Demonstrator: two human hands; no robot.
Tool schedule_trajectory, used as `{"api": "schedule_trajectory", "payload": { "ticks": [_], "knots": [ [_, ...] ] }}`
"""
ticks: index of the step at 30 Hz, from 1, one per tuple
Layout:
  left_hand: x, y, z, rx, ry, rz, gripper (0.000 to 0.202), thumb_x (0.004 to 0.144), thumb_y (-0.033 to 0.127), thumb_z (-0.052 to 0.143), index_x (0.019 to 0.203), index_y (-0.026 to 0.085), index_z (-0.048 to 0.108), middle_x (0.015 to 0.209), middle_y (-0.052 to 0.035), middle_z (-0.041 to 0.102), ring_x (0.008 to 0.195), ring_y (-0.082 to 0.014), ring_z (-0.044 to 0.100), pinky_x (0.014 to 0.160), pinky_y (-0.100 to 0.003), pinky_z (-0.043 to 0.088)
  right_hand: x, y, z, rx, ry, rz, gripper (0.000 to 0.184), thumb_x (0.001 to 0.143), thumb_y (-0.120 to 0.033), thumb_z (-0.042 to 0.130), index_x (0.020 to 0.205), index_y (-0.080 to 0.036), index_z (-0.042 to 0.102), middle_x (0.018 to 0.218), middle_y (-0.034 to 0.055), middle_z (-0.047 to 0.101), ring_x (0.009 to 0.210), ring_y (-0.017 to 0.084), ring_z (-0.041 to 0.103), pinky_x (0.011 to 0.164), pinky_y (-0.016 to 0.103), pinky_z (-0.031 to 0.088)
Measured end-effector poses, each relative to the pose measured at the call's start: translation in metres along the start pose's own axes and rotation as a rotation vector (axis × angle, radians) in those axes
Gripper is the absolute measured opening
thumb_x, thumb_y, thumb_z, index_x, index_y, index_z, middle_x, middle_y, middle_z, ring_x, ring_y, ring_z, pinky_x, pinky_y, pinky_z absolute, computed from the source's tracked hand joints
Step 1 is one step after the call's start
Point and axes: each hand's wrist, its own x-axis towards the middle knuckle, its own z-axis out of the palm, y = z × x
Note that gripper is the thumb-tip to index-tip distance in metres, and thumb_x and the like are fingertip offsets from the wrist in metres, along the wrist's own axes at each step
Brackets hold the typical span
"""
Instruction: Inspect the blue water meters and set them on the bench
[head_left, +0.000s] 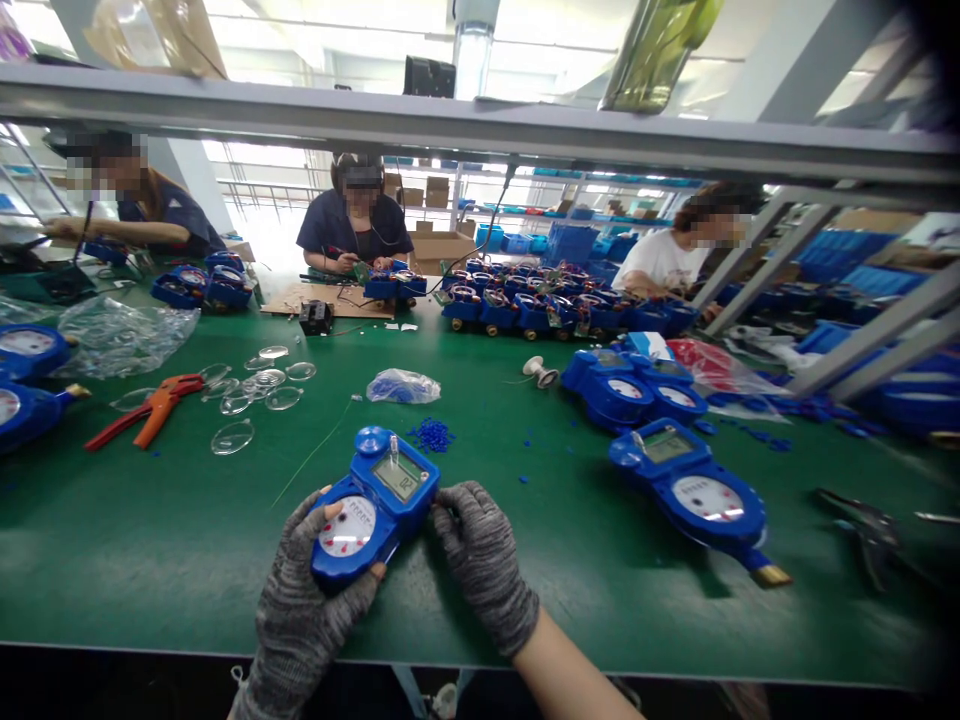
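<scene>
**Two gloved hands on a blue meter at a crowded green surface**

The left hand (300, 590), in a grey knit glove, has its grip closed around the round dial end of a blue meter (375, 505), thumb on the upper rim and a fingertip under the lower edge. The right hand (480, 560), gloved alike, lies knuckles up with curled fingers against the meter's right side; whether its grip pinches the casing cannot be told. The meter lies at the near edge of the green surface (187, 540), display end pointing away.

Just beyond it sits a small heap of blue pellets (431, 435), then a clear bag of blue parts (403, 385). To the right lies a second meter (694, 485) with a brass end, with a pair of meters (637, 385) behind it. To the left lie clear discs (255, 385), an orange hand tool (146, 410) and crumpled plastic film (120, 335).

Along the far side runs a row of blue meters (555, 305), beside a cardboard sheet (322, 297). Three people sit opposite, bent over their work. A grey metal beam (480, 125) crosses overhead; behind it are stacked blue crates (570, 240), shelving and bright windows.
</scene>
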Motion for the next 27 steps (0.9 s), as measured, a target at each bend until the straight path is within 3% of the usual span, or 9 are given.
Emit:
{"api": "schedule_trajectory", "payload": {
  "ticks": [6,9,11,14,16,18,21,23,27],
  "knots": [
    [-0.002,-0.002,0.0,0.01,-0.012,0.014,0.06,0.075,0.043,0.076,0.126,0.025,0.05,0.138,-0.0128,0.049,0.122,-0.0325,0.054,0.095,-0.05,0.054,-0.016,0.009,0.006,-0.211,0.054,-0.169,0.022,0.095,-0.019,0.05,0.109,-0.018,0.068,0.102,0.012,0.069,0.093,0.024,0.062,0.085,0.038,0.054],
    [-0.002,-0.004,0.0,0.013,-0.011,0.01,0.061,0.074,0.043,0.077,0.126,0.026,0.049,0.139,-0.0128,0.049,0.122,-0.0327,0.054,0.096,-0.053,0.053,-0.025,0.016,0.007,-0.341,0.022,-0.307,0.034,0.091,-0.01,0.05,0.122,-0.014,0.065,0.11,0.0167,0.07,0.1,0.028,0.063,0.089,0.045,0.054],
    [-0.002,-0.005,0.001,0.008,-0.01,0.019,0.061,0.074,0.043,0.078,0.125,0.026,0.05,0.139,-0.0128,0.048,0.122,-0.0331,0.054,0.096,-0.054,0.052,-0.028,0.016,0.004,-0.357,-0.018,-0.303,0.039,0.089,-0.007,0.05,0.125,-0.015,0.064,0.113,0.0179,0.069,0.103,0.03,0.063,0.091,0.048,0.053],
    [-0.001,-0.006,0.002,-0.002,-0.001,0.016,0.062,0.073,0.044,0.078,0.124,0.025,0.05,0.138,-0.0132,0.049,0.122,-0.0335,0.054,0.097,-0.055,0.051,-0.021,0.011,-0.007,-0.154,-0.084,-0.155,0.035,0.09,-0.013,0.051,0.121,-0.021,0.066,0.116,0.0147,0.069,0.107,0.029,0.063,0.097,0.05,0.049],
    [-0.001,-0.005,0.002,-0.01,-0.004,-0.002,0.061,0.073,0.045,0.078,0.124,0.025,0.05,0.137,-0.0134,0.05,0.121,-0.0333,0.055,0.098,-0.054,0.051,-0.011,0.007,-0.013,0.146,-0.107,0.063,0.026,0.092,-0.024,0.053,0.115,-0.022,0.066,0.113,0.0115,0.069,0.106,0.026,0.063,0.098,0.046,0.05],
    [0.0,-0.003,0.001,-0.011,-0.008,-0.004,0.059,0.075,0.045,0.077,0.123,0.025,0.051,0.137,-0.0134,0.05,0.122,-0.0331,0.055,0.098,-0.053,0.051,0.001,0.004,-0.016,0.524,-0.167,0.351,0.025,0.091,-0.036,0.055,0.109,-0.02,0.063,0.104,0.0091,0.069,0.096,0.023,0.066,0.086,0.041,0.055],
    [-0.001,0.0,0.0,0.016,0.007,0.035,0.058,0.075,0.046,0.076,0.123,0.025,0.051,0.137,-0.0132,0.05,0.121,-0.0333,0.055,0.095,-0.051,0.053,0.015,0.001,-0.013,0.965,-0.355,0.683,0.042,0.081,-0.049,0.064,0.109,-0.018,0.057,0.087,0.0068,0.07,0.077,0.022,0.068,0.064,0.035,0.057],
    [-0.001,0.0,0.0,0.029,0.014,0.051,0.059,0.075,0.046,0.076,0.124,0.025,0.051,0.137,-0.0131,0.05,0.12,-0.033,0.056,0.093,-0.05,0.055,0.02,-0.002,-0.008,1.069,-0.412,0.779,0.052,0.074,-0.049,0.07,0.112,-0.016,0.055,0.077,0.0049,0.069,0.068,0.021,0.068,0.058,0.032,0.055],
    [-0.001,-0.001,0.001,0.015,0.014,0.052,0.058,0.075,0.045,0.076,0.123,0.025,0.051,0.136,-0.0132,0.051,0.12,-0.0334,0.056,0.093,-0.051,0.055,0.023,-0.003,0.0,1.108,-0.365,0.804,0.055,0.068,-0.044,0.072,0.112,-0.015,0.055,0.069,0.0025,0.068,0.058,0.017,0.065,0.055,0.028,0.053]
  ]
}}
